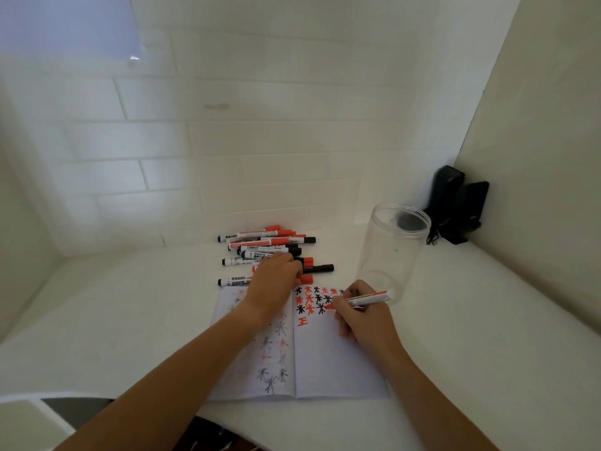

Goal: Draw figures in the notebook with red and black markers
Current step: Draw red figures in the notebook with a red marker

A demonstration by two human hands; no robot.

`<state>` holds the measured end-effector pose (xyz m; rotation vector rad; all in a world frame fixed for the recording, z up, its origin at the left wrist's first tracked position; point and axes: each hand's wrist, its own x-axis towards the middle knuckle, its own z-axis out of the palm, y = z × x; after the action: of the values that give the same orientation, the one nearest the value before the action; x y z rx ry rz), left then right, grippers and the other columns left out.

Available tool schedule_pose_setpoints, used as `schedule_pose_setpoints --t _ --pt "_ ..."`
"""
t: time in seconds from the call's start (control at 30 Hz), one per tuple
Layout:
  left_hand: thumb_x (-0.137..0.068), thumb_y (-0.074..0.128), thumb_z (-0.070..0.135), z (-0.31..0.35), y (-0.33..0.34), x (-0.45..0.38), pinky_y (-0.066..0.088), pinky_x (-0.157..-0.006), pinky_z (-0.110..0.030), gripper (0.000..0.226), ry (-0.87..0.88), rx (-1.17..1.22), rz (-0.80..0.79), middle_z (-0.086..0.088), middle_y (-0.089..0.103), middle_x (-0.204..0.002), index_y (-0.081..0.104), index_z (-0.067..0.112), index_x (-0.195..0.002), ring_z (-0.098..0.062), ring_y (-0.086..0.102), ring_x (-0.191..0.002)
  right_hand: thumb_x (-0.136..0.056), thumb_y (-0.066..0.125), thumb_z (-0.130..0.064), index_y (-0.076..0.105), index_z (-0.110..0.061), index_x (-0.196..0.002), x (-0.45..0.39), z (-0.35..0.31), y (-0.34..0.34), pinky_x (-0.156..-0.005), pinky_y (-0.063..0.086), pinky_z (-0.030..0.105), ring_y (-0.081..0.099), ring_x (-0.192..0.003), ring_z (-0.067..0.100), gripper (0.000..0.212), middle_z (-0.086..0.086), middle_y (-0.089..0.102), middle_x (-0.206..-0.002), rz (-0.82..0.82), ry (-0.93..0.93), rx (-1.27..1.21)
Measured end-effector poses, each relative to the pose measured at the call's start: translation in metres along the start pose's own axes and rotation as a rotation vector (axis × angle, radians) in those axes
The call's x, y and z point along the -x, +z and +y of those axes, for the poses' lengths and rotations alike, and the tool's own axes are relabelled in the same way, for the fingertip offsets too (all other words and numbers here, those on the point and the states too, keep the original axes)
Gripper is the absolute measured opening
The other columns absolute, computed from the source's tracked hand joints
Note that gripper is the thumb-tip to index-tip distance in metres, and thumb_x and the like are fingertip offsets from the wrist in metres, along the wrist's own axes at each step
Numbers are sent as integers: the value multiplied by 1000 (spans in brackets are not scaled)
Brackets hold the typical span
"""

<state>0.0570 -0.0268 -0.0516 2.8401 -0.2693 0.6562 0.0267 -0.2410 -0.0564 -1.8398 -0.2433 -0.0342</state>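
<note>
Head view looks down on a white table [136, 320] set in a corner of white brick-patterned walls. An open notebook [328, 362] lies flat near the table's front edge. Its right page carries rows of red and black star figures [313, 300] along the top and a small red mark just below them; the left page shows fainter stars of both colours. The right hand [361, 315] grips a red marker [364, 300] with curled fingers, the red tip touching the right page at the end of the lowest row of stars, the barrel pointing off to the right. The left hand [276, 278] reaches past the notebook's top edge, its fingers curled down onto a pile of red and black markers [266, 249] lying just behind the notebook; whether it actually clasps one I cannot tell. A clear plastic jar [390, 249] stands upright, near the notebook's top right corner. Behind the jar, in the corner of the walls, sits a black device [458, 206] whose kind I cannot make out.
</note>
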Motion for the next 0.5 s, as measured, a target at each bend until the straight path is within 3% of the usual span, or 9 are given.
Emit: schedule_pose_setpoints --t 0.13,0.27,0.37,0.5 --pt "-95 65 30 -1 -1 -9 44 -90 -29 13 5 -1 -53 5 63 -103 69 21 -103 -14 53 -100 -95 73 -22 62 -16 -88 2 -5 -1 -42 38 26 51 -44 18 15 10 63 -55 -33 -31 -12" --pt "-94 67 28 -4 -4 1 48 -90 -36 10 32 -31 114 5 65 -101 69 21 -101 -17 52 -100 -93 75 -17 69 -18 -95 4 -11 -5 -44 43 27 54 -48 15 6 6 64 -60 -18 -42 -91" --pt "-97 57 33 -2 -7 25 44 -91 -29 15 48 78 178 9 65 -106 67 25 -105 -13 53 -102 -97 70 -17 73 -18 -102 2 -14 -6 -45 47 31 63 -53 23 5 8 72 -76 -29 -33 -171" --pt "-97 47 38 -2 -10 50 41 -89 -25 26 0 175 135 8 67 -108 67 25 -109 -11 55 -101 -105 57 -16 73 -18 -108 3 -13 -3 -44 44 28 63 -53 27 16 6 74 -86 -102 -70 -135"
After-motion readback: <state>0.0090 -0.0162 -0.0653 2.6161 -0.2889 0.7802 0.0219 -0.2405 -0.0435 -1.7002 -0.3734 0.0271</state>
